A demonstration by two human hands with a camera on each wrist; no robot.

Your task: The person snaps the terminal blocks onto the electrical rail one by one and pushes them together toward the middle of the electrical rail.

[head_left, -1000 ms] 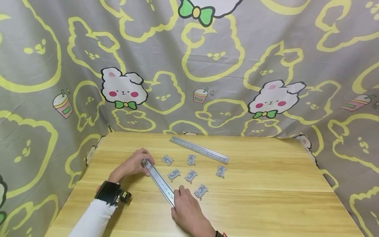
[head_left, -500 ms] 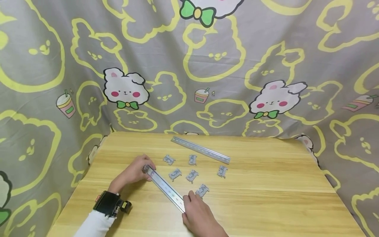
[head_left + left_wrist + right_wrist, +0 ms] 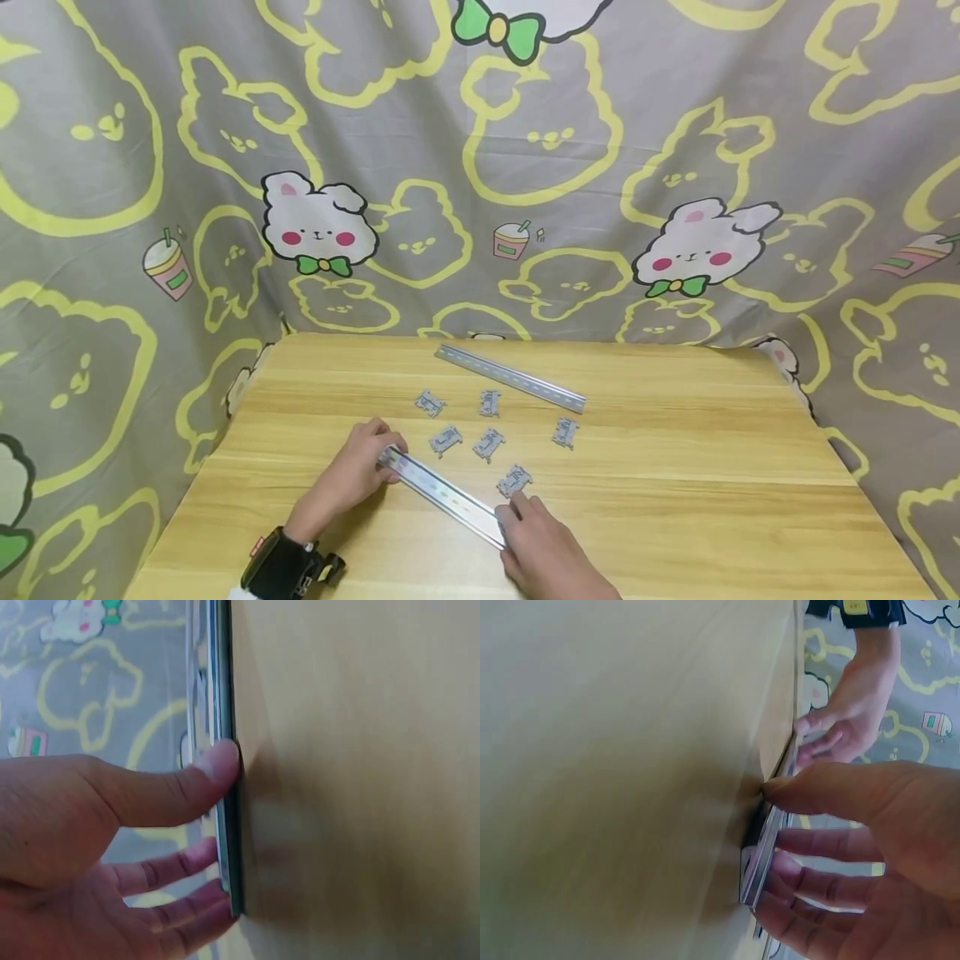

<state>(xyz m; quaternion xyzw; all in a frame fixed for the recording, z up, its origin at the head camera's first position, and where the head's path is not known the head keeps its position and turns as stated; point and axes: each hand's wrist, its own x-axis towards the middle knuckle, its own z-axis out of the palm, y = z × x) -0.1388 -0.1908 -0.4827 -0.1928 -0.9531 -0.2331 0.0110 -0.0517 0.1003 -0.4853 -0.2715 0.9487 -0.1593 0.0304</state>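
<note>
A slotted metal DIN rail (image 3: 442, 492) lies slanting between both hands near the front of the table. My left hand (image 3: 360, 467) grips its far-left end; in the left wrist view the thumb presses one edge of the rail (image 3: 223, 690), with fingers at the opposite side. Its near-right end is pinched by my right hand (image 3: 551, 546), as the right wrist view shows at the rail's end (image 3: 757, 874). Just beyond the right fingertips lies a grey terminal block (image 3: 515, 480). The palm side of each hand is hidden in the head view.
Several more grey terminal blocks lie beyond the held rail, among them one terminal block (image 3: 489, 443) in the middle and another block (image 3: 566, 432) to the right. A second DIN rail (image 3: 510, 379) lies at the back of the wooden table (image 3: 712, 483). A patterned curtain (image 3: 420, 150) surrounds the table.
Both hands have shifted the held rail right and toward the table's front, the right hand moving farther right. The rail now slants less steeply. The blocks and second rail have stayed put.
</note>
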